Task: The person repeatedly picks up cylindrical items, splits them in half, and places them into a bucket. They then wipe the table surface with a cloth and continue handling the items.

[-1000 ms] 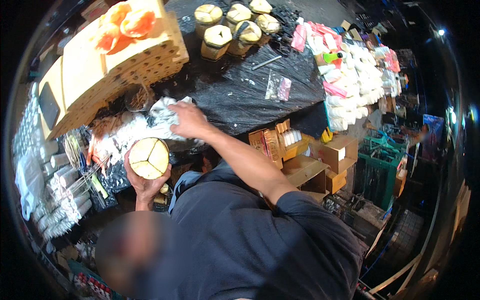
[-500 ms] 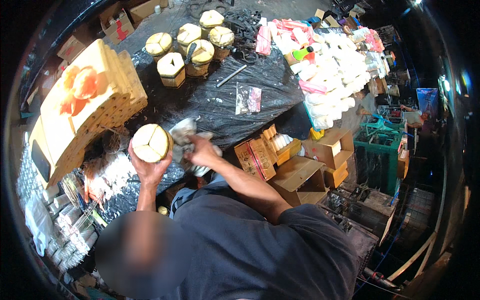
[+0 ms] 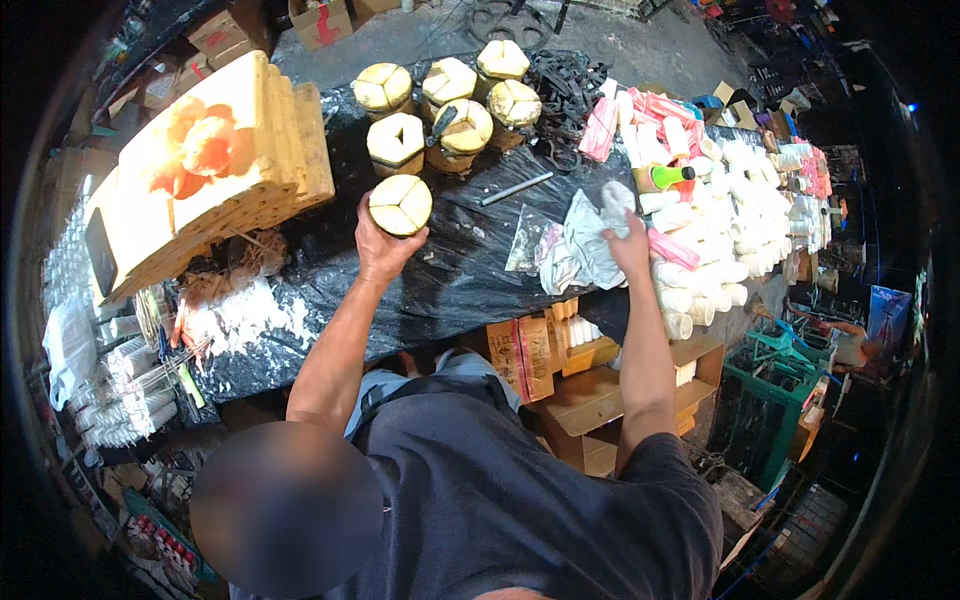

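My left hand (image 3: 383, 252) grips a cylindrical block (image 3: 400, 205) from below and the side. Its round cream top is split by three seams. Over at the right, my right hand (image 3: 630, 248) is closed on a pale grey rag (image 3: 590, 245), whose lower part spreads over the black plastic sheet. Just beyond the held block stand several similar blocks, among them one with a hexagonal hole (image 3: 396, 140) and one with a dark-handled tool (image 3: 444, 122) lying on its top.
A grey rod (image 3: 516, 189) and a small clear bag (image 3: 524, 245) lie on the black-covered table (image 3: 460, 270). White and pink rolls (image 3: 710, 215) are heaped at the right, with a green-topped bottle (image 3: 672, 177). Curved yellow slabs (image 3: 210, 160) stand at the left; cardboard boxes (image 3: 575, 395) sit below.
My left hand has carried the block forward, close to the standing ones. My right hand has moved the rag away from near my body to the right, beside the rolls.
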